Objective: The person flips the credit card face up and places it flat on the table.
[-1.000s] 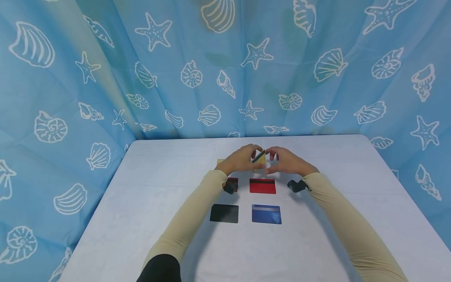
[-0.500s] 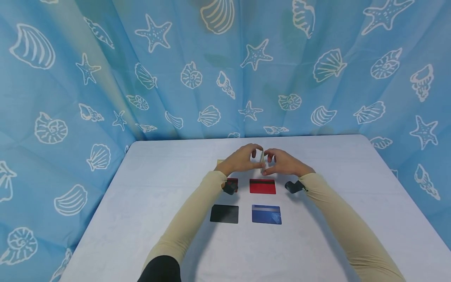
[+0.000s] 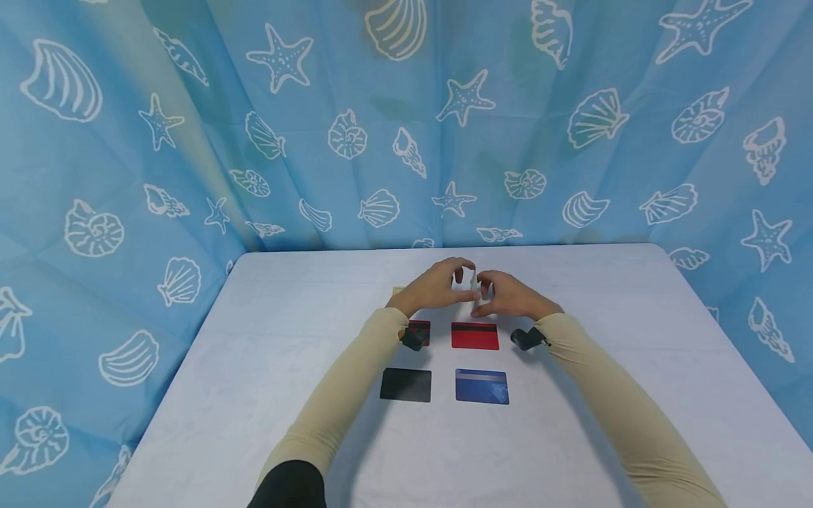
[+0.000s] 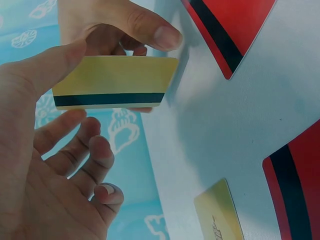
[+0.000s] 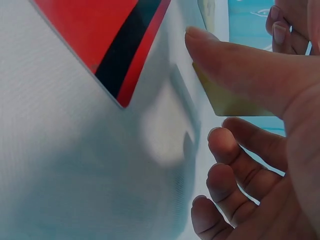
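Between thumb and index finger, my left hand pinches a gold card with a dark magnetic stripe by its opposite edges. In the head view that card stands nearly edge-on above the far part of the table. Facing it from the right is my right hand, its fingers loosely curved around the card's free end. The right thumb sits just off one long edge in the left wrist view, while a fingertip shows by the other; firm contact cannot be made out. Another gold card lies on the table, mostly hidden by my left hand in the head view.
Two red striped cards lie nearer me, one fully visible and one partly behind the left wrist camera. A black card and a blue card form the nearest row. A seashell curtain hangs behind the white table.
The gold card has turned from showing its striped face at a slant to nearly edge-on in the head view. My right hand has moved left, closer to it; my left hand stays in place.
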`<control>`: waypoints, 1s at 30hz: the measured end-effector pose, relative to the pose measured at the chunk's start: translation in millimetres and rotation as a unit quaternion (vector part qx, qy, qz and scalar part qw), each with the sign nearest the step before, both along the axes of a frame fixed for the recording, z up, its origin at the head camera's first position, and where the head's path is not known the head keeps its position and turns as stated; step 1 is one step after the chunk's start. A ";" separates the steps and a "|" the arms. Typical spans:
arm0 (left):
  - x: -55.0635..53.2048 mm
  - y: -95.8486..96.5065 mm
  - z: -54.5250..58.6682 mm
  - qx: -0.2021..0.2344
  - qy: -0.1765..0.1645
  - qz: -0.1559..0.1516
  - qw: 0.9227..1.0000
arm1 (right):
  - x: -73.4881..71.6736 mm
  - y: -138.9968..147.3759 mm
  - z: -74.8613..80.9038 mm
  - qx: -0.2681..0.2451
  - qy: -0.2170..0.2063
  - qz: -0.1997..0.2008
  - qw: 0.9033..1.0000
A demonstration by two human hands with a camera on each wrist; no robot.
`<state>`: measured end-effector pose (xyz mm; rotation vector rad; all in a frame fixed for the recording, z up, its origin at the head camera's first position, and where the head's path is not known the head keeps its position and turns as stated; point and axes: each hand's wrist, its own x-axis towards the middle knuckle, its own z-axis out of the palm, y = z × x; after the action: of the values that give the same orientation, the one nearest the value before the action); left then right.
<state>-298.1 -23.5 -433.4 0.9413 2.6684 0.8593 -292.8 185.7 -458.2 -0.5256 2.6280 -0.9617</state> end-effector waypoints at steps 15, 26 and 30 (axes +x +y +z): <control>-1.2 -3.1 -0.7 0.021 -0.021 0.000 1.000 | -2.0 -1.4 -6.1 0.013 0.008 -0.002 1.000; -0.3 -5.8 3.2 0.023 -0.014 0.007 1.000 | -0.9 6.1 -1.3 0.020 0.014 -0.010 1.000; -1.2 -6.9 2.5 0.032 -0.011 0.007 0.999 | -0.2 9.6 -0.5 0.024 0.021 -0.013 0.999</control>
<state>-299.2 -30.4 -430.9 0.9225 2.6466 0.9590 -293.0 195.3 -458.7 -0.5069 2.6932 -0.9017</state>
